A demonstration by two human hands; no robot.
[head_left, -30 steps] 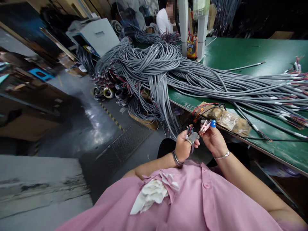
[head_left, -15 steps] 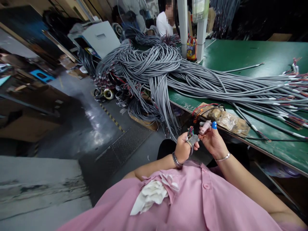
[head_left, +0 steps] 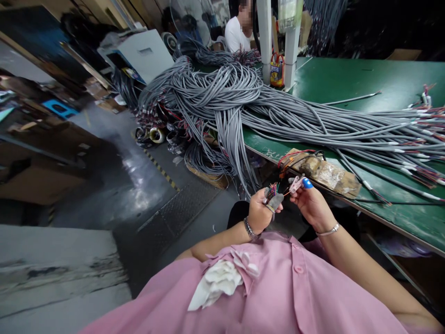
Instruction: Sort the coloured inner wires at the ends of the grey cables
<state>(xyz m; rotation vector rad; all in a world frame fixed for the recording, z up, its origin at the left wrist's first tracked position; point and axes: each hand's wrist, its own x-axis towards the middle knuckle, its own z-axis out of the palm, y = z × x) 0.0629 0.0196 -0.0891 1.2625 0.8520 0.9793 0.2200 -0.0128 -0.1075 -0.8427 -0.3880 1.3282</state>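
My left hand (head_left: pixel 261 211) is closed around a bundle of thin coloured wires (head_left: pixel 273 189), whose loose ends fan out above the fingers. A grey cover (head_left: pixel 275 202) sits on its thumb. Just to the right, my right hand (head_left: pixel 314 206) pinches a small pink clip-like piece (head_left: pixel 296 184) with its fingers. A blue cover (head_left: pixel 307 183) is on that thumb. A thin orange wire (head_left: pixel 287 193) spans the small gap between the hands. Whether the pink piece grips this wire I cannot tell. Both hands are held in front of my body, below the bench edge.
A green bench (head_left: pixel 347 76) carries a large heap of grey cables (head_left: pixel 215 90) with stripped ends at the right. A taped wooden block (head_left: pixel 328 174) with wires lies at the near edge. Cables hang off the left end. Behind the bench is a person (head_left: pixel 238 35) in white.
My left hand has moved slightly left and down, away from my right hand. My right hand has turned, so the pink piece shows more clearly. The orange wire now stretches between them.
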